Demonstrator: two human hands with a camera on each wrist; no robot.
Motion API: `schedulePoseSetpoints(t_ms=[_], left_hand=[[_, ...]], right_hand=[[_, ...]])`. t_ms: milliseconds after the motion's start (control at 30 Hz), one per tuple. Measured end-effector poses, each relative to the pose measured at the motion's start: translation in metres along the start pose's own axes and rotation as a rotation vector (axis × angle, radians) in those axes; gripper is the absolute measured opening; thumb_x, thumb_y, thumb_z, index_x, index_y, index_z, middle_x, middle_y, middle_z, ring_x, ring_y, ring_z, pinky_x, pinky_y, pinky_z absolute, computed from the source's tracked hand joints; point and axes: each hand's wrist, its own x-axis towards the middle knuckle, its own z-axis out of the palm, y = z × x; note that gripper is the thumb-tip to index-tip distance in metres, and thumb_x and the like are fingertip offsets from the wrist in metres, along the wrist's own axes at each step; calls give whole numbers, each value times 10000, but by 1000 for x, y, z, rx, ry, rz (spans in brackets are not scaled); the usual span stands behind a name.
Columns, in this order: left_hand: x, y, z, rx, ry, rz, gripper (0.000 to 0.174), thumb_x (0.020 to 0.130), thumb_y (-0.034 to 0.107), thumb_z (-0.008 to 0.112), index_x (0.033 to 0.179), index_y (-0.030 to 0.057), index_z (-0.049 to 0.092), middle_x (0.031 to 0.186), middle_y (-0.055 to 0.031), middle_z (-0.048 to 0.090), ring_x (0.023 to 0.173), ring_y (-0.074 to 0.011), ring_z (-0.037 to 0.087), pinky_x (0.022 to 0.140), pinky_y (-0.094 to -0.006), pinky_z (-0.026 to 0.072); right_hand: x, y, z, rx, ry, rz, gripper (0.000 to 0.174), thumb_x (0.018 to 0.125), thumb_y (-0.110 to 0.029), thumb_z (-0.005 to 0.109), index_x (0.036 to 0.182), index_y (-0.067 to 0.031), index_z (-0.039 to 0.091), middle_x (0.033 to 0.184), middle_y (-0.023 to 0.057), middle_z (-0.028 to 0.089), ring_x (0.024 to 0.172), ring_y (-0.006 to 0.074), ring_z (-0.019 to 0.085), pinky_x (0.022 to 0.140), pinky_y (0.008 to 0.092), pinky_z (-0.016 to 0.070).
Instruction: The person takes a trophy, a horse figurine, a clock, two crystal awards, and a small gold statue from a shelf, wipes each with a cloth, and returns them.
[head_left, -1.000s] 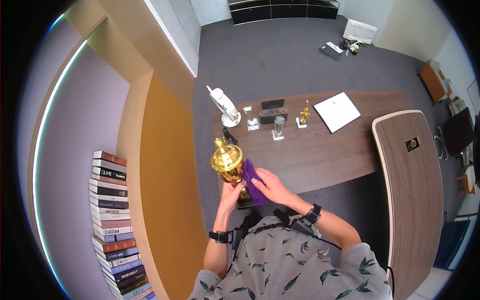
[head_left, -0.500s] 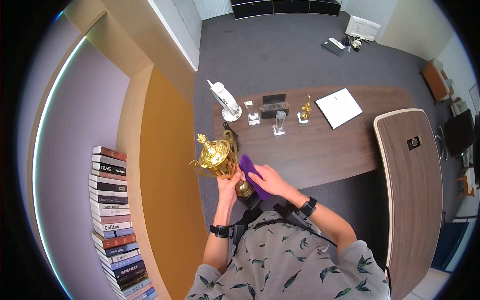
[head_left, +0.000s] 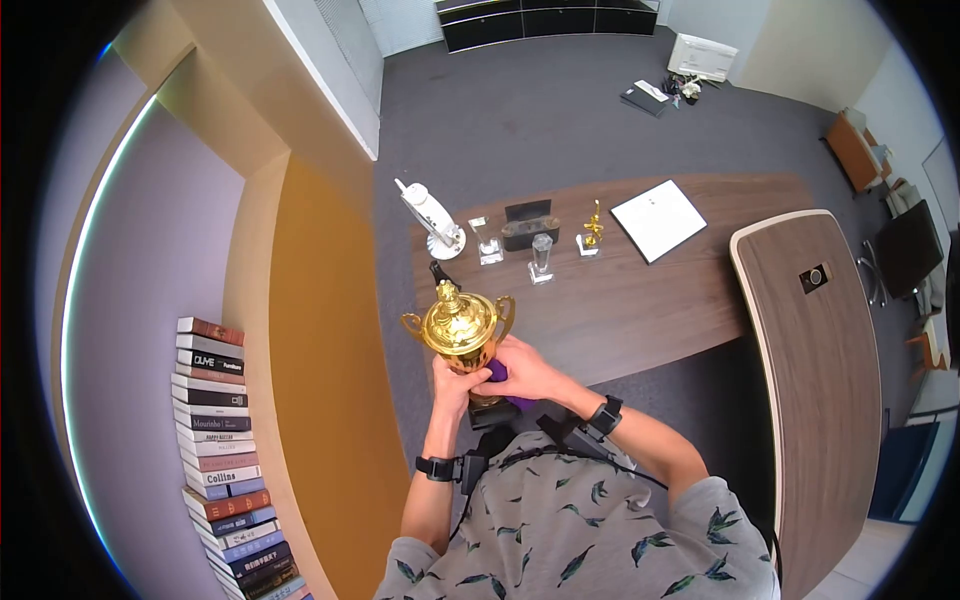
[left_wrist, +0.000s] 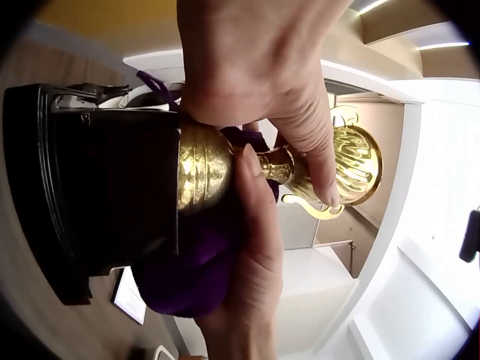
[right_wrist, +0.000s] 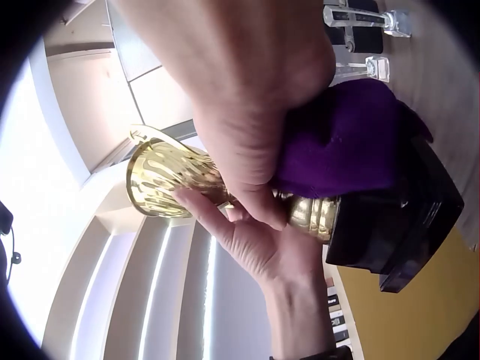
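Note:
A gold trophy cup (head_left: 458, 325) with two curled handles and a domed lid is held in front of the body, above the near left of the desk. My left hand (head_left: 452, 385) grips it below the bowl, the thumb lying along the lower cup in the left wrist view. Right beside it, my right hand (head_left: 528, 370) holds a purple cloth (right_wrist: 337, 142) around the trophy's stem, just above the black base (left_wrist: 112, 180). Both thumbs come close together at the stem. In the head view the right fingers are largely hidden behind the cup.
On the wooden desk (head_left: 620, 320) stand a white desk device (head_left: 432, 222), crystal awards (head_left: 541, 258), a dark holder (head_left: 530, 225), a small gold figurine (head_left: 593, 230) and a white framed sheet (head_left: 660, 220). Stacked books (head_left: 215, 430) line the shelf at left.
The trophy, tilted left half a second ago, has swung back and turned, with both handles now spread sideways. My right hand has moved in with the cloth, closing around the stem.

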Motion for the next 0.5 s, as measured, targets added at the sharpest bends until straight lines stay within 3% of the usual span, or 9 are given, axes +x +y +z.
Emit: schedulePoseSetpoints(t_ms=[67,133,167,200,267,300,400,433,500], left_hand=[[2,1,4,-15,-21,12,639,616,38,812,1179,-1,511,1068,-81,617,951,-173,614,844,-300,501],[6,6,11,90,-49,-40,609,625,-81,741,1172,6,487,1089,-68,599,992,-162,588,880,-309,473],[7,7,18,99,-16,-8,736,626,-37,774,1250,11,387,1185,-94,532,1096,-190,522,957,-336,410],[7,9,26,101,-24,-6,736,626,-37,774,1250,11,387,1185,-94,532,1096,-190,522,957,-336,410],[7,9,38,209,114,236,875,614,17,813,1307,17,279,1273,-122,438,1188,-221,429,1020,-357,332],[6,9,41,224,98,244,967,597,59,843,1326,20,208,1311,-144,382,1229,-240,369,1051,-367,278],[5,-5,52,294,95,359,997,580,42,850,1331,32,195,1292,-140,403,1210,-232,395,1029,-364,316],[1,2,65,198,135,283,984,594,-16,828,1335,49,182,1286,-133,406,1184,-222,430,996,-361,371],[6,2,69,145,197,246,964,606,-48,807,1335,52,183,1281,-129,410,1167,-220,449,978,-357,396]], right_hand=[[-4,2,1,-8,52,-16,467,677,-325,734,1058,-93,595,1063,121,579,945,322,522,828,408,442],[-6,-4,-2,-75,120,-1,429,691,-303,712,1040,-81,596,1058,126,579,955,332,528,826,426,448],[-7,-3,-4,-81,128,-3,429,691,-303,712,1040,-81,596,1058,126,579,955,332,528,826,426,448],[-9,-2,-6,-151,162,55,423,694,-305,706,1032,-77,595,1039,125,574,952,330,522,822,426,448],[-9,-1,-10,-224,203,109,416,696,-307,701,1024,-73,594,1019,124,570,948,327,516,818,427,448],[-9,-3,-13,-306,220,123,414,688,-304,699,1003,-58,590,995,118,560,943,316,511,809,417,446],[-9,-4,-13,-525,204,140,414,675,-302,697,968,-33,583,957,107,542,930,292,500,793,392,437],[-8,-4,-12,-661,164,143,416,668,-301,695,954,-22,579,943,102,533,923,280,494,786,377,430],[-9,-11,-15,-653,143,125,408,665,-291,692,942,-17,574,944,102,533,919,273,495,785,368,425]])
